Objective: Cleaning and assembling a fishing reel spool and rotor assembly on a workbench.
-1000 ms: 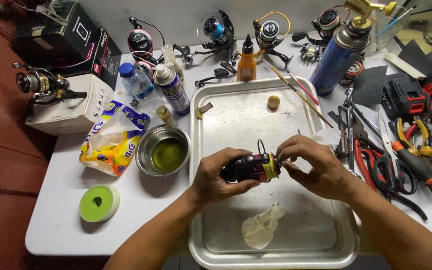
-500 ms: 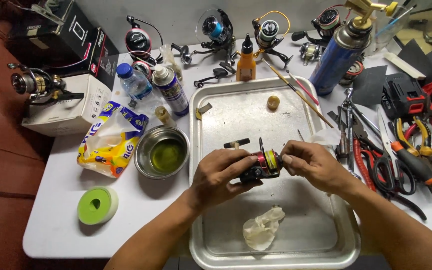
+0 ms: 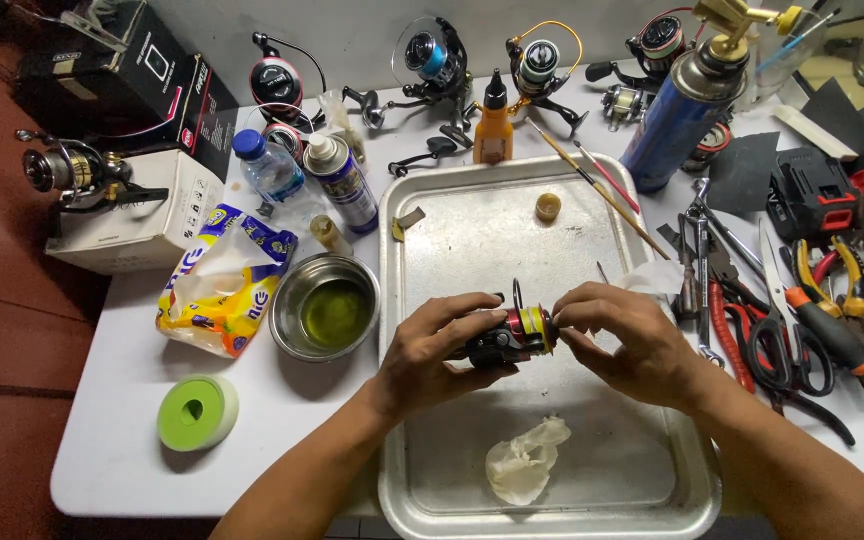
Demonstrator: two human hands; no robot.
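Over the middle of a metal tray (image 3: 472,225) I hold a small black and red fishing reel (image 3: 508,337) with a yellow spool end. My left hand (image 3: 434,352) grips the reel's black body from the left. My right hand (image 3: 632,342) pinches the spool end on the right with its fingertips. A thin wire bail sticks up from the reel between my hands. A crumpled white tissue (image 3: 524,463) lies in the tray below the reel.
A steel bowl of yellowish oil (image 3: 324,307), a snack bag (image 3: 220,283), a green tape roll (image 3: 197,412), a spray can (image 3: 342,182) and a water bottle (image 3: 266,168) stand to the left. Pliers and scissors (image 3: 802,320) lie on the right. A blue gas canister (image 3: 680,115) and several reels stand behind.
Both hands have turned the reel between them. Half a second ago its handle stuck out to the left; now the left hand covers that side and the bail points up.
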